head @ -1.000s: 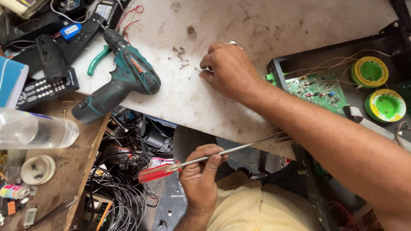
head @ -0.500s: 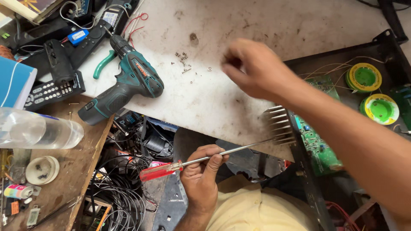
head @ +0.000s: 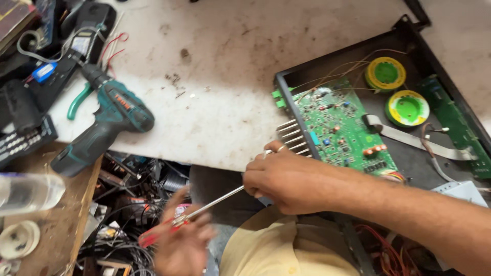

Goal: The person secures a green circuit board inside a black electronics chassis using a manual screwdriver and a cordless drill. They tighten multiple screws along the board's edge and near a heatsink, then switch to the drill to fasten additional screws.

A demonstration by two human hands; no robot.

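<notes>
Right hand (head: pixel 286 181) dropped to grip screwdriver (head: pixel 204 209) shaft; blurred left hand (head: pixel 184 245) holds handle.

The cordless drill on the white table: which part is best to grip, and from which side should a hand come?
Probably the dark handle of the teal cordless drill. The drill lies flat on its side, and the handle points down-left over the edge of the white table, so it is free. Come from the lower left; wires crowd the chuck end.

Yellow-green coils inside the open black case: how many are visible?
2. One yellow-green coil lies near the case's far wall; the other coil lies just nearer, right of the green circuit board. The arm may hide more.
</notes>
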